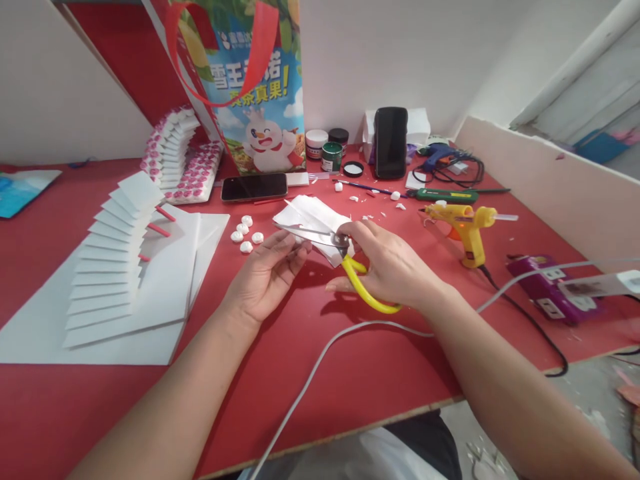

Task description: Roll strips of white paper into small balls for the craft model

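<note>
Scissors [342, 244] with yellow handles sit in your right hand [393, 260], its fingers and thumb gripping them, blades pointing left over your left hand [270, 270]. Your left fingers are pinched on a small white piece [299, 239], mostly hidden, right at the blades. Just beyond the blades lies folded white paper [325, 220], partly covered by the scissors. Left of your left hand, a group of white rosettes [243, 229] sits close by; farther left, a fan of white boards [105, 267] spreads out. Beyond the paper are a flat phone [255, 187] and, farther back, a green jar [332, 157]. A yellow glue gun [467, 230] lies right of your right hand, with a purple power strip [550, 287] past it. Nearer you than the grip, a grey cable [345, 330] crosses the red table [320, 393], passing under your right forearm.
</note>
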`<state>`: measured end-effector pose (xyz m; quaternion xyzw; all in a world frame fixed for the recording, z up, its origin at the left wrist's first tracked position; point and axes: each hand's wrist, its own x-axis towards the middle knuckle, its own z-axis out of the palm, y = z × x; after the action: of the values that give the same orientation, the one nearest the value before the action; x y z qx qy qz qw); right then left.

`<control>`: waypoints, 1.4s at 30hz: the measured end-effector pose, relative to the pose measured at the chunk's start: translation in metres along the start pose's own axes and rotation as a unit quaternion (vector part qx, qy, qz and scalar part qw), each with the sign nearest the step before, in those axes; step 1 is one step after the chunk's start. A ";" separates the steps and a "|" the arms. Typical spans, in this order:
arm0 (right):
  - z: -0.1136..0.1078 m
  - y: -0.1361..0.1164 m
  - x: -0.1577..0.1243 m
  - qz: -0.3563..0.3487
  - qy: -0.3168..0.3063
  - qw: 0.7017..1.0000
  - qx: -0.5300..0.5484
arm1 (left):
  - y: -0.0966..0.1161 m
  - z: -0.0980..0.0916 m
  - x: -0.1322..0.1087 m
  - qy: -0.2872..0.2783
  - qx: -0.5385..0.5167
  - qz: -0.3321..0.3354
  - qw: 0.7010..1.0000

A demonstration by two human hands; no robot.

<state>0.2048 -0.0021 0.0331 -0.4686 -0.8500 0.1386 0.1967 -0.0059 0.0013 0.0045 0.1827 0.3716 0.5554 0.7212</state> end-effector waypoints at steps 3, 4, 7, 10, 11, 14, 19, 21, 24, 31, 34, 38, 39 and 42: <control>0.002 -0.003 0.001 0.004 -0.007 1.000 -0.014 | -0.002 -0.001 0.000 -0.016 -0.005 0.011 1.000; 0.003 -0.004 0.001 0.004 -0.009 1.000 -0.017 | -0.003 -0.002 0.000 -0.016 -0.005 0.016 1.000; 0.003 -0.007 0.001 0.003 -0.008 1.000 -0.022 | -0.005 -0.002 0.001 -0.003 0.006 0.030 1.000; 0.003 -0.007 0.001 -0.002 -0.002 1.000 -0.026 | -0.005 -0.002 0.000 -0.002 0.020 0.034 0.999; 0.003 -0.006 0.001 -0.003 -0.001 1.000 -0.026 | -0.005 -0.002 0.000 -0.005 0.025 0.035 0.999; 0.003 -0.005 0.000 -0.006 -0.001 1.000 -0.023 | -0.005 -0.002 -0.001 -0.015 0.041 0.041 0.998; 0.005 -0.005 0.000 -0.011 -0.009 1.000 -0.016 | -0.004 -0.001 -0.002 -0.018 0.052 0.053 0.997; 0.006 -0.006 0.000 -0.012 -0.007 1.000 -0.019 | -0.003 -0.001 -0.003 -0.016 0.057 0.056 0.997; 0.007 -0.006 0.000 -0.007 -0.006 1.000 -0.020 | -0.002 0.000 -0.004 -0.007 0.066 0.058 0.996; 0.010 -0.007 -0.001 -0.002 0.015 1.000 -0.006 | -0.001 0.000 -0.004 -0.017 0.057 0.056 0.997; 0.012 -0.007 -0.001 0.005 0.023 1.000 0.004 | -0.001 0.002 -0.004 -0.013 0.040 0.054 0.998; 0.013 -0.009 0.000 0.041 0.055 0.996 0.057 | -0.001 0.001 -0.004 -0.025 0.042 0.034 0.998; 0.012 -0.008 0.000 0.062 0.074 0.993 0.072 | -0.002 0.001 -0.005 -0.034 0.044 0.030 0.998; 0.006 -0.004 0.001 0.146 0.140 0.975 0.093 | -0.002 -0.001 -0.004 -0.064 0.045 0.031 0.996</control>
<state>0.1986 -0.0037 0.0300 -0.5821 -0.7200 0.1771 0.3338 -0.0060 -0.0036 0.0037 0.2612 0.3433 0.5479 0.7167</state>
